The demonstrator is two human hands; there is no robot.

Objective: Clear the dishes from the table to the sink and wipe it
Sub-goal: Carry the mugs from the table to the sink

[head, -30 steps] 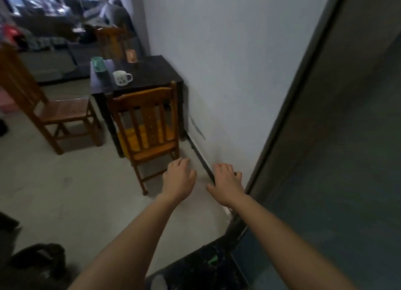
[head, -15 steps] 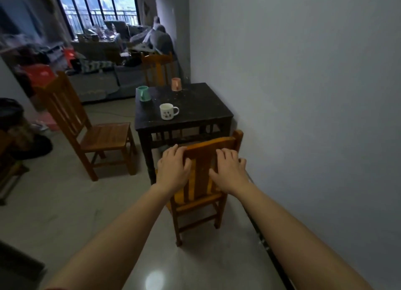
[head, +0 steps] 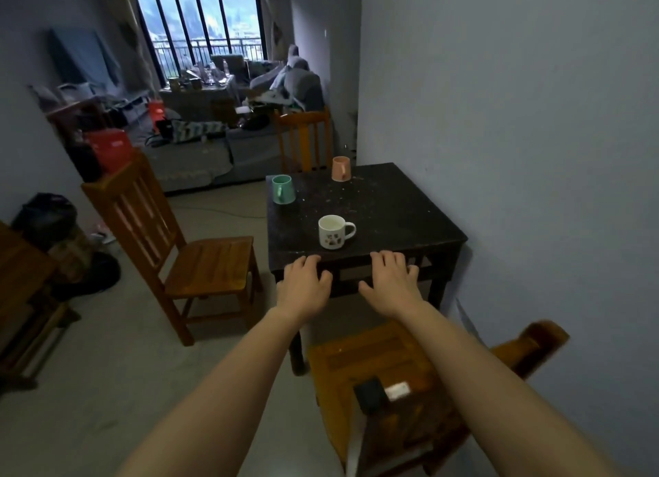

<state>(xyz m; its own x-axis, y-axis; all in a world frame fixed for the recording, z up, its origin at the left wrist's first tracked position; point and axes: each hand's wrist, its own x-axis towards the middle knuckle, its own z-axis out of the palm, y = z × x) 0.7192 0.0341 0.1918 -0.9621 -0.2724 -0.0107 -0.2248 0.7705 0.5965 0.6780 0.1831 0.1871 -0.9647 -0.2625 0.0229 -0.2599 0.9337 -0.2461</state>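
Head view: left hand (head: 303, 291), right hand (head: 392, 286) empty, fingers relaxed; nearest chair (head: 360, 360) blurred, cut off below.

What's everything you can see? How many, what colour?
table: 1, dark, against the right wall
white mug: 1, white, table's near edge
green mug: 1, green, table's far left corner
pink mug: 1, pink, table's far edge
wooden chairs: 3, brown, left of, behind and in front of the table
red box: 1, red, far left
left grip: 1, bare open hand, at table's near edge
right grip: 1, bare open hand, beside it
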